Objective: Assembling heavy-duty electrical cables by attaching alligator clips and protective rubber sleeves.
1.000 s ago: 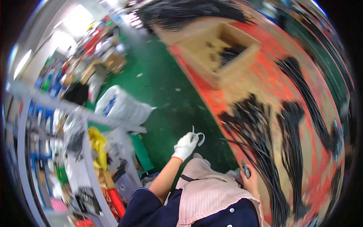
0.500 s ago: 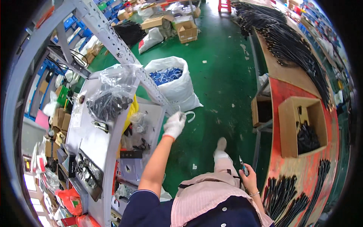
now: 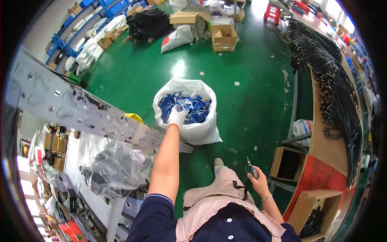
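Note:
My left hand (image 3: 177, 116), in a white glove, reaches over the near rim of a white woven sack (image 3: 201, 135). Its fingertips are among the blue and white strips (image 3: 195, 109) that fill the sack. The strips partly hide those fingers, so whether they hold anything does not show. On the right, my bare right hand (image 3: 260, 182) is closed around a pair of small snips (image 3: 252, 170) with pointed metal jaws, tips pointing up and away from me. It hovers above the green floor, left of the workbench.
A grey perforated metal post (image 3: 80, 105) slants across the left, beside a shelf with a clear plastic bag (image 3: 117, 165). Long black cables (image 3: 334, 97) lie on the right workbench, near an open cardboard box (image 3: 298, 209). Farther off stand another carton (image 3: 224, 40) and a red stool (image 3: 272, 14).
I have moved forward, nearer the sack. My left hand, which held a curled white strip beside the shelf, is now in the sack's mouth. My right hand still holds the snips.

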Available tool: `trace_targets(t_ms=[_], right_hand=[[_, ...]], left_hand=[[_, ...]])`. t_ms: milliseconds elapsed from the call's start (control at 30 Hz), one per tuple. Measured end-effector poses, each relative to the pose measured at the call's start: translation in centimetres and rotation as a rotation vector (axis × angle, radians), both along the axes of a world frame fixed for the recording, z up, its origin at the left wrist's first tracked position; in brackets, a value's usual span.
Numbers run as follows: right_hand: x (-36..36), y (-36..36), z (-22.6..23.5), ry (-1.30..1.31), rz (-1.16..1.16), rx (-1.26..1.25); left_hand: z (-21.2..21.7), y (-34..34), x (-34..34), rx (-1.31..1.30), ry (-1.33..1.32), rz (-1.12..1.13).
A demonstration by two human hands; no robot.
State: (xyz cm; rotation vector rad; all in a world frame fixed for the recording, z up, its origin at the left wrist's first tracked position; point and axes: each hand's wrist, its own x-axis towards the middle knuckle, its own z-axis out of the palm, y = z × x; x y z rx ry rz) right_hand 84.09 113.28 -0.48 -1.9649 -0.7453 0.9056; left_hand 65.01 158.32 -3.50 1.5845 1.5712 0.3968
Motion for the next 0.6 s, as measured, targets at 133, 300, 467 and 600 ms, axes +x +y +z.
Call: trace_targets(t_ms=[133,300,467,600], right_hand=[[4.0,7.2,1.4,0.127,0.265,-0.132],[0.2,16.1,2.0,0.163,0.901,-0.093],[-13.3,21.4,9.3,0.09,1.744,0.263],[-25.3,18.6,16.2,0.187,2.097,0.649]], left_hand=[[-4.4,-3.1,-2.8,-0.069,-0.131,0.081],[-4.6,-16.2,-11.0,-0.086,0.169,-0.141],[-4.3,-35.6,-22.5,-0.354,0.2,0.428],[-1.8,-53.7,-26.5,-0.274,0.192,1.068]])
